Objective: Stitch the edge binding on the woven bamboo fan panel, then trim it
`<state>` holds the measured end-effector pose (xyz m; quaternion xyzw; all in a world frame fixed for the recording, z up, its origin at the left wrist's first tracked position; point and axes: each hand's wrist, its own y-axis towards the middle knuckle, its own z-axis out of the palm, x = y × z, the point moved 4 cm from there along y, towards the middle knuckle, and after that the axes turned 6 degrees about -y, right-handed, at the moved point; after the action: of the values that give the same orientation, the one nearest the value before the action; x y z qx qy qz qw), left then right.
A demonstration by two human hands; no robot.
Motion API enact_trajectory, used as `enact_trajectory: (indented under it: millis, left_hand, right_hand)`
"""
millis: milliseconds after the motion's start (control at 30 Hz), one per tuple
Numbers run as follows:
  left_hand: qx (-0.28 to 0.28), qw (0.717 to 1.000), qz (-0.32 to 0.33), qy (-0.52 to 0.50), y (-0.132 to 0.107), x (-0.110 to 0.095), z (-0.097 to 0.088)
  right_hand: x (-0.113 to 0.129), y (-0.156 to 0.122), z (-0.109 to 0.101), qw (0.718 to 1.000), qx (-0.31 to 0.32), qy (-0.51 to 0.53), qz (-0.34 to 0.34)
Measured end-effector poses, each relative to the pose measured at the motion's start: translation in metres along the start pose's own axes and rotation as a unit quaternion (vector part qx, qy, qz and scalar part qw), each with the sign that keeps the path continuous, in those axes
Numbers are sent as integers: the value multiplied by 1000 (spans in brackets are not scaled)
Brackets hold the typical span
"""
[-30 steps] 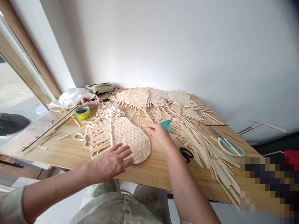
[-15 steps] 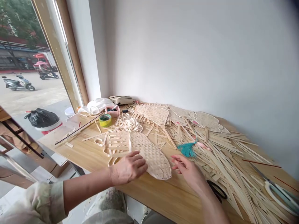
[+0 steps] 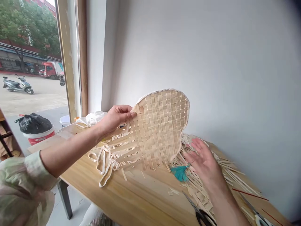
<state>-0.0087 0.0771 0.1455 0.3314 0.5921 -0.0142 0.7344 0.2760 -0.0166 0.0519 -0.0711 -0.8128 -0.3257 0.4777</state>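
My left hand (image 3: pixel 121 117) pinches the upper left edge of a woven fan (image 3: pixel 162 125) and holds it raised and upright above the table. White cloth edging runs around its curved rim. Unwoven strips stick out on its left side, and a loose white ribbon (image 3: pixel 103 168) hangs beneath them. Close to the fan's lower right edge, my right hand (image 3: pixel 202 155) is open with its fingers apart; nothing is in it. Below that hand lies a teal tassel (image 3: pixel 180 173).
Black-handled scissors (image 3: pixel 199 213) lie at the table's front, and white-handled scissors (image 3: pixel 261 219) are farther right. Many loose pale strips (image 3: pixel 231 169) cover the right side of the wooden table (image 3: pixel 141 194). A bin with a black bag (image 3: pixel 35 122) stands on the floor at left.
The woven fan, flat on the table before, has been lifted upright by my left hand, which now grips its edge. My right hand has moved right and its fingers have spread. The view has shifted.
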Motion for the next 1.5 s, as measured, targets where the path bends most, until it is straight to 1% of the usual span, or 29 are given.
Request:
enact_trajectory:
  millis: [33, 67, 100, 167, 200, 233, 267, 333, 433, 500, 567, 633, 733, 833, 933, 1033, 1100, 1167, 1300, 1400, 1500]
  left_hand:
    - [0, 999, -21, -39, 0, 6, 0]
    - [1, 996, -45, -74, -1, 13, 1]
    - [1, 992, -70, -104, -3, 22, 3]
    - [1, 982, -121, -148, -7, 38, 6]
    - [2, 976, -142, -163, -9, 45, 8]
    - [5, 972, -158, -175, -11, 51, 9]
    - [13, 968, -171, -180, -12, 56, 10]
    - [49, 963, -193, -182, -15, 65, 12]
    - [126, 953, -231, -149, -16, 79, 14]
    - [143, 954, -242, -105, -14, 90, 13]
    - [136, 958, -241, -73, -10, 101, 12]
    - [129, 959, -241, -70, -5, 111, 15]
    - [120, 963, -233, -66, -1, 122, 23]
    - [107, 970, -212, -48, 3, 126, 29]
    - [116, 976, -183, -6, 10, 124, 29]
    - [133, 976, -162, 59, 21, 122, 22]
    - [134, 972, -155, 112, 29, 121, 15]
    - [121, 968, -145, 167, 36, 120, 6]
    - [78, 961, -119, 236, 49, 119, -10]
    - [65, 957, -128, 253, 57, 128, -18]
    - [71, 952, -160, 251, 60, 144, -22]
  right_hand:
    - [12, 6, -3, 1000, 21, 19, 7]
    - [21, 11, -3, 997, 56, 37, 27]
    - [29, 14, -2, 992, 105, 52, 53]
    - [41, 17, 5, 970, 201, 89, 101]
    - [44, 16, 9, 958, 237, 110, 117]
    - [45, 14, 12, 948, 260, 130, 129]
    - [45, 13, 15, 942, 268, 149, 138]
    - [42, 9, 15, 938, 257, 169, 157]
    - [41, 3, 7, 951, 217, 159, 155]
    - [44, -1, 1, 958, 207, 129, 152]
    - [49, -3, -4, 962, 201, 96, 159]
    - [53, -4, -9, 968, 185, 65, 158]
    - [57, -2, -16, 977, 167, 20, 130]
    - [58, 0, -25, 982, 154, -4, 113]
    - [52, 1, -36, 977, 160, 15, 140]
    - [42, 2, -48, 965, 190, 53, 171]
    - [35, 2, -56, 957, 210, 75, 187]
    - [27, 2, -64, 951, 218, 92, 198]
    - [15, 2, -80, 951, 204, 109, 206]
    - [8, -2, -83, 945, 208, 141, 210]
    - [-1, -8, -75, 941, 189, 188, 208]
